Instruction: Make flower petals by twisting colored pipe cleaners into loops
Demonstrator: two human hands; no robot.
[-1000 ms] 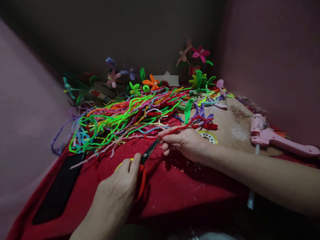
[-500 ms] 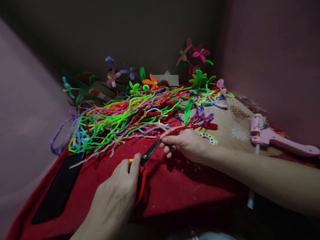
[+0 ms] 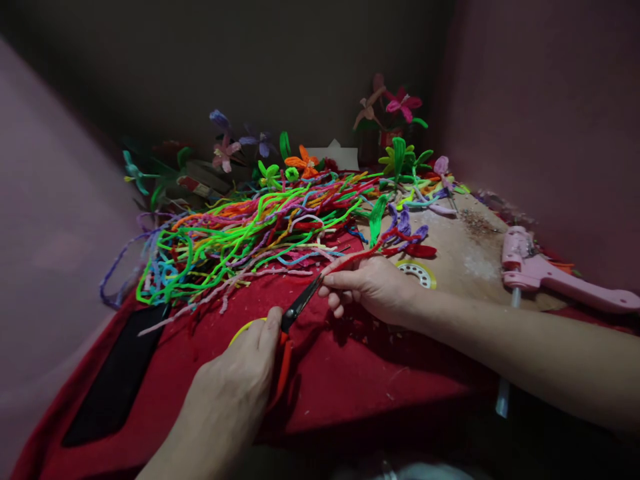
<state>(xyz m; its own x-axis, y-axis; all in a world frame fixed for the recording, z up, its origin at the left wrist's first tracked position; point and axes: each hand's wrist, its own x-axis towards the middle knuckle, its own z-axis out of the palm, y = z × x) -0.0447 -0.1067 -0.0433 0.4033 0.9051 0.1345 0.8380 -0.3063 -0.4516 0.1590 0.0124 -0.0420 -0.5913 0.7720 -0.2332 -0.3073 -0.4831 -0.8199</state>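
Note:
My left hand is closed around the handles of a pair of scissors with dark blades and yellow and orange-red grips. The blades point up and right, and their tips meet my right fingertips. Pinched between the thumb and fingers of my right hand is a fuzzy red pipe cleaner, which runs back to the right toward looped red and purple pieces. Whether the blades are closed on its end is too small to tell. To the left spreads a heap of loose multicoloured pipe cleaners.
Beyond my right hand lie a tape roll and a pink hot glue gun with a clear stick. A flat black object rests on the red cloth at left. Pipe-cleaner flowers, including an orange one, stand along the back.
My left hand has shifted very slightly on the scissors handles, and a bit more of the yellow grip's edge shows. My right hand and the red pipe cleaner look unmoved.

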